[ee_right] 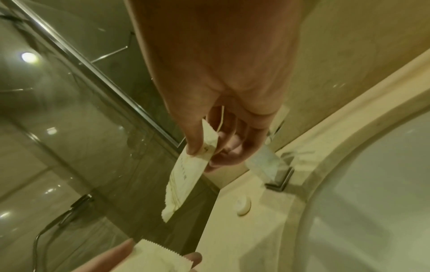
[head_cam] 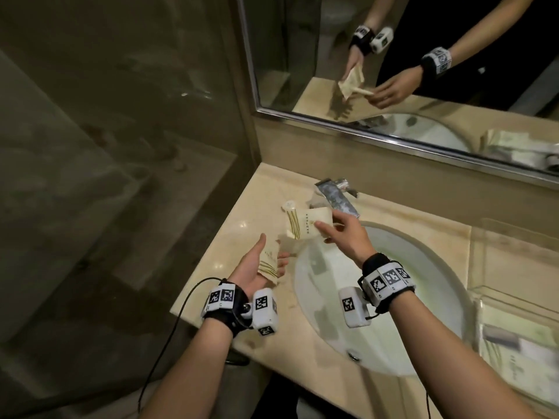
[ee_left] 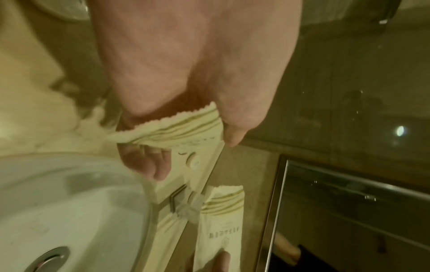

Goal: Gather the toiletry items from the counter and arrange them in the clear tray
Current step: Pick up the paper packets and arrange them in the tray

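Note:
My left hand [head_cam: 272, 252] is palm up over the counter's left part and grips a cream sachet with green stripes [head_cam: 268, 265]. The left wrist view shows the thumb and curled fingers of that hand [ee_left: 197, 147] closed round this sachet [ee_left: 177, 127]. Just beyond, by the faucet, my right hand [head_cam: 322, 229] pinches a second cream sachet [head_cam: 304, 225] between thumb and fingers, and it hangs down from the hand [ee_right: 204, 156] as a long packet [ee_right: 184, 176]. A small round white item [head_cam: 289, 205] lies on the counter. The clear tray [head_cam: 496, 258] stands at the far right with several packets inside.
A chrome faucet [head_cam: 335, 193] stands behind the white sink basin [head_cam: 393, 313], which fills the middle of the beige counter [head_cam: 230, 246]. A mirror [head_cam: 423, 55] runs along the back wall. A glass shower wall [head_cam: 121, 146] borders the counter's left edge.

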Available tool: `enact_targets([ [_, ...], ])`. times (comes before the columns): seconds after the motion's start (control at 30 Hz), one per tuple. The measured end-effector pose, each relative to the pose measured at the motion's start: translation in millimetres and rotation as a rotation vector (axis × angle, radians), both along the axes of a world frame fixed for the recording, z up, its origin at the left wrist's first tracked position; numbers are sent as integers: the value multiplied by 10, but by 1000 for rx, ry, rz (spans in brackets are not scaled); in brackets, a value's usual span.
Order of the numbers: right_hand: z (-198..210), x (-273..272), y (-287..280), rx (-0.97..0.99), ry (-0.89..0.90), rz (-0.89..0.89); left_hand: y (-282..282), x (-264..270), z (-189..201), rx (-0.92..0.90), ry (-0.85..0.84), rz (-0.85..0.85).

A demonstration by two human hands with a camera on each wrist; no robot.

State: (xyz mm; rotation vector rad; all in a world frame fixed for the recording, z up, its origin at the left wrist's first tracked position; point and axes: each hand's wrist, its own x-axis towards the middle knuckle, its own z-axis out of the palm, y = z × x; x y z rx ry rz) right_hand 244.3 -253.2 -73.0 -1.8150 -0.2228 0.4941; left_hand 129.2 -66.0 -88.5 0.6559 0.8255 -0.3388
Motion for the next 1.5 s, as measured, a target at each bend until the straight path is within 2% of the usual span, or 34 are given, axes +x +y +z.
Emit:
enact_targets([
  [0.07, 27, -31, -242, -19, -2, -27, -192, 28, 43, -32, -1, -58],
  [0.2, 6, -160, -804, -89, -2, -83, -574, 91, 49, 106, -88, -137],
  [0.37, -24, -425, -1616, -106, 27, -196, -1261, 224, 20, 249, -173, -324],
  [0.5, -64, -648, -2380, -116, 65, -362, -1919, 337, -4, 317, -226, -450],
  [0.7, -308, -847, -3503, -191, 136, -705, -2747, 411, -49, 399, -297, -571],
  [0.83, -405, -834, -3957, -284, 185, -794, -3120, 470, -92, 529, -293, -583],
  [0.97, -515, -780, -4149, -340, 248, -752, -3358, 502, -140, 591, -246, -514],
  [1.1, -572, -739, -4154, -339, 278, -716, -3454, 514, -162, 622, -248, -546],
  [1.23, -646, -678, -4111, -311, 304, -714, -3463, 518, -170, 658, -240, -497],
  [1.5, -757, -634, -4047, -540, 172, -697, -3524, 501, -201, 642, -202, -446],
])
